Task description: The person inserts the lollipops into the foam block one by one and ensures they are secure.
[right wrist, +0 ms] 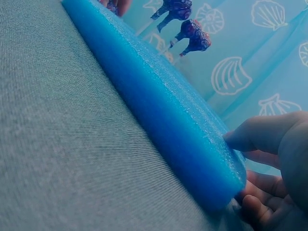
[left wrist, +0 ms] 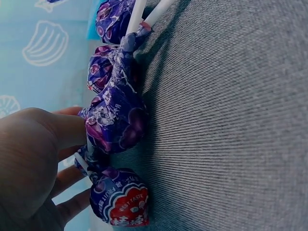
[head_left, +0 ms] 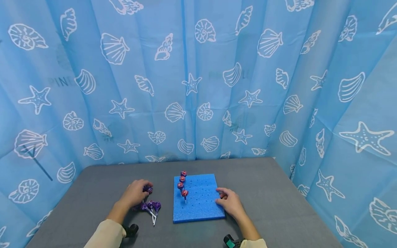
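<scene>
At the left of the table my left hand (head_left: 135,192) holds a purple-wrapped lollipop (head_left: 148,189) at its fingertips, its white stick pointing down. Just nearer to me lies a small pile of wrapped lollipops (head_left: 151,206) with white sticks; in the left wrist view these lollipops (left wrist: 118,120) partly hide the fingers. My right hand (head_left: 230,202) grips the right edge of a blue foam board (head_left: 198,210), thumb on top and fingers curled at its side, as the right wrist view shows. Several lollipops (head_left: 182,179) stand upright in a row along the board's left side.
Rows of small holes (head_left: 198,193) dot the board. It lies on a grey cloth-covered table (head_left: 266,213). A blue curtain (head_left: 192,131) with white shell prints hangs behind and to both sides. Dark camera mounts (head_left: 131,230) sit at my wrists.
</scene>
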`<state>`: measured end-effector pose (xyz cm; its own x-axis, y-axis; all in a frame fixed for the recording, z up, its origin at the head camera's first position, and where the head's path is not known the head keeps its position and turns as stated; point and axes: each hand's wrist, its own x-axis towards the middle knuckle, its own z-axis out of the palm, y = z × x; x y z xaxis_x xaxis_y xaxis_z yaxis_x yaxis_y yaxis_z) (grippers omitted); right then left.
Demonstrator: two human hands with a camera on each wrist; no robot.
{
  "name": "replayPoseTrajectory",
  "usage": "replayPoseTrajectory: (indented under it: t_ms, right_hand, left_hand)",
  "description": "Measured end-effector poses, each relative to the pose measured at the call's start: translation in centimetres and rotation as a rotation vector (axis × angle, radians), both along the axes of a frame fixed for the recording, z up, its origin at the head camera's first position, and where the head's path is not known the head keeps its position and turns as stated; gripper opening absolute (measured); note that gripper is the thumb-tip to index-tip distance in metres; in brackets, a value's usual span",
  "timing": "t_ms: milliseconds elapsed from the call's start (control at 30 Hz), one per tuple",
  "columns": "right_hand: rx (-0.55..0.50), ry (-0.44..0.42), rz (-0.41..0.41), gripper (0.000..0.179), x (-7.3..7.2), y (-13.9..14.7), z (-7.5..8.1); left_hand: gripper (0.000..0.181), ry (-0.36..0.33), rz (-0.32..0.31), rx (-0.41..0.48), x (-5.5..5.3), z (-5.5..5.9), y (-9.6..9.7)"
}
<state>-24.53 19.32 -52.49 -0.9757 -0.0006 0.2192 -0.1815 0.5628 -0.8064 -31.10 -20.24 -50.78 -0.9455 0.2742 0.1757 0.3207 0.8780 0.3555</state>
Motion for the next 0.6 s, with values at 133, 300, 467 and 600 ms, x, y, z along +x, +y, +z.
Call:
replayPoseTrajectory:
  t_ms: [133,300,467,600]
  right_hand:
    - [-0.002,0.002,0.004,0.037,-0.01,0.01,-0.01]
    - [-0.002,0.001,0.007,0.037,-0.02,-0.03,0.05]
    - [-0.002,0.0,0.008,0.037,-0.07,-0.03,-0.02]
    - [-0.009,-0.006,0.004,0.036,-0.09,-0.01,-0.16]
  left_hand:
    - [0.025,-0.033,0.006,0.008,0.03,0.22,0.18]
    - [0.024,-0.052,0.007,0.017,0.03,0.39,0.43]
    - [0.023,-0.035,0.001,0.02,-0.03,0.29,0.51]
    - [0.023,-0.016,0.006,0.025,-0.22,0.03,0.57]
